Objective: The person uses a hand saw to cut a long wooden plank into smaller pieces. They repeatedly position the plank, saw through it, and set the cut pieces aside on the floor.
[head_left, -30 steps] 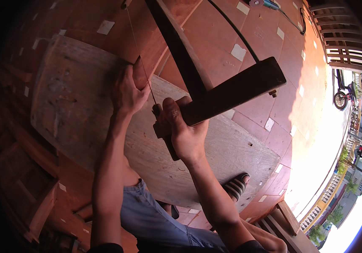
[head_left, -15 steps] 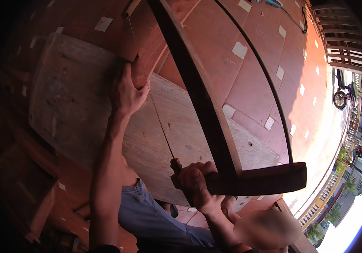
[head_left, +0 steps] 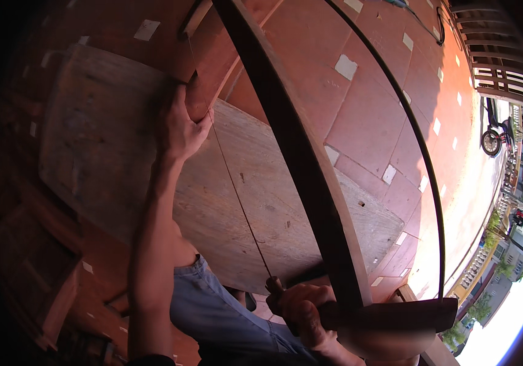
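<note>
My right hand is wrapped around the handle end of a wooden frame saw, low in the picture. The saw's thin blade runs up and left from that grip to a reddish piece of wood. My left hand grips the near end of this wood, fingers curled round its edge, close beside the blade. Under both lies a worn wooden board. Where exactly the blade meets the wood is partly hidden by my left hand.
Red floor tiles with small pale insets stretch beyond the board. A power tool with a cord lies at the top. Wooden slats stand at the upper right, a motorbike beyond. Dark wooden pieces lie at left.
My right hand has drawn the saw down and slightly right, toward me. More blade now shows between the wood and the handle. My left hand stays on the wood.
</note>
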{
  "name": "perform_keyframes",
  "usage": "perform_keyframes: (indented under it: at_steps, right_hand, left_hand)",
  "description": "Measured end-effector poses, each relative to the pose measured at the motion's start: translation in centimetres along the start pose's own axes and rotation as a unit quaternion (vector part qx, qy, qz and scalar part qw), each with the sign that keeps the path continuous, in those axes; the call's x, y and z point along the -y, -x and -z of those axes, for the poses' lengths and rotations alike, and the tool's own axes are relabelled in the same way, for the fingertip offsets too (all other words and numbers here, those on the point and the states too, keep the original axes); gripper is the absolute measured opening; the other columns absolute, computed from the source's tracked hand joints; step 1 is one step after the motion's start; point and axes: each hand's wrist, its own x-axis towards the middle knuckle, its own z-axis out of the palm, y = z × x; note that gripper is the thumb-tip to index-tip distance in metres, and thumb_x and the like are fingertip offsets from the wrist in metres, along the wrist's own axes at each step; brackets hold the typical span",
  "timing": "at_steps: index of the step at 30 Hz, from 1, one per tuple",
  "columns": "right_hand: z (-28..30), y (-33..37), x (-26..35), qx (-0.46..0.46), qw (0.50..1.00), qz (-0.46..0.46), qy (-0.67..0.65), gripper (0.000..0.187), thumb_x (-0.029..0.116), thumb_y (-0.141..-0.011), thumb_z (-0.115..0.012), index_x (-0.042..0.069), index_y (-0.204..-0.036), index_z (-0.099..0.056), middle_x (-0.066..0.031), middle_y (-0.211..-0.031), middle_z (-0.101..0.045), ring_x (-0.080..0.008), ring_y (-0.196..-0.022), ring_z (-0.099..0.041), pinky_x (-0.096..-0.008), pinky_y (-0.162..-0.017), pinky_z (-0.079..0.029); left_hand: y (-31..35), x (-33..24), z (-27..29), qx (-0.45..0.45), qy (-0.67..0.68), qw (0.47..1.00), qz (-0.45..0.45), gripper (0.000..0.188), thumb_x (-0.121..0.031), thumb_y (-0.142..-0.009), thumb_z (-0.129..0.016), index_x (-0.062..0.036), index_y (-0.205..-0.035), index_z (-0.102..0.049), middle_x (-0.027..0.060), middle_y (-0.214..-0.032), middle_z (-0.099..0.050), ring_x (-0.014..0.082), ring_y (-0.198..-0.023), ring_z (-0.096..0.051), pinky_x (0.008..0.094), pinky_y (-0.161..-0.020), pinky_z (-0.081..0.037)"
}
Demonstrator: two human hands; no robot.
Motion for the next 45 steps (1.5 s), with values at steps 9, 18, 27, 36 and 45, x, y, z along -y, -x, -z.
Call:
perform_keyframes:
  at_steps: [9,18,27,36,45]
  right_hand:
    - [-5.1,-18.2,-5.4,-0.110,0.989,0.050,-0.084,0.028,0.013,-0.105,-0.067,0.001,-0.082,-0.059,-0.0049,-0.067,-0.062,-0.0113,-0.058,-0.058,-0.0286,-0.053,-0.047]
    - [-2.3,-6.9,-2.2,-0.032,0.999,-0.005,0.009,0.025,0.013,-0.110,-0.057,0.002,-0.088,-0.050,-0.0102,-0.075,-0.061,-0.0168,-0.066,-0.060,-0.0328,-0.064,-0.051]
    - [-2.0,-7.9,-5.9,-0.042,0.997,0.039,-0.055,0.022,0.015,-0.109,-0.059,0.004,-0.091,-0.051,-0.0101,-0.073,-0.059,-0.0205,-0.066,-0.059,-0.0368,-0.067,-0.051]
    - [-5.3,-14.8,-3.9,-0.117,0.992,0.048,-0.026,0.031,0.015,-0.104,-0.069,0.003,-0.076,-0.062,0.0002,-0.060,-0.058,-0.0071,-0.052,-0.052,-0.0249,-0.048,-0.039]
    - [-0.9,-1.1,-1.9,-0.016,0.998,0.028,-0.063,0.027,0.023,-0.110,-0.057,0.007,-0.091,-0.049,-0.0080,-0.069,-0.057,-0.0195,-0.061,-0.057,-0.0401,-0.067,-0.054]
  left_hand:
    - [-0.3,-0.8,0.6,-0.014,-0.055,0.998,-0.037,0.058,-0.032,-0.083,-0.081,-0.0020,-0.125,-0.055,0.0275,-0.114,-0.066,0.0490,-0.110,-0.063,0.0511,-0.091,-0.051]
    - [0.3,0.0,1.3,0.001,-0.073,0.997,-0.001,0.059,-0.031,-0.085,-0.081,-0.0010,-0.128,-0.054,0.0275,-0.116,-0.066,0.0475,-0.112,-0.064,0.0503,-0.094,-0.052]
    - [0.7,0.9,1.0,0.027,-0.024,0.999,-0.022,0.057,-0.019,-0.081,-0.078,-0.0012,-0.128,-0.053,0.0239,-0.120,-0.063,0.0443,-0.115,-0.063,0.0517,-0.097,-0.050]
    - [-0.7,1.2,1.1,0.041,-0.011,0.999,-0.026,0.059,-0.018,-0.080,-0.077,-0.0009,-0.130,-0.051,0.0258,-0.119,-0.062,0.0450,-0.114,-0.062,0.0500,-0.098,-0.049]
    - [0.0,0.8,0.9,0.024,-0.058,0.998,-0.032,0.060,-0.019,-0.080,-0.078,-0.0011,-0.130,-0.050,0.0268,-0.118,-0.062,0.0481,-0.112,-0.061,0.0514,-0.096,-0.050]
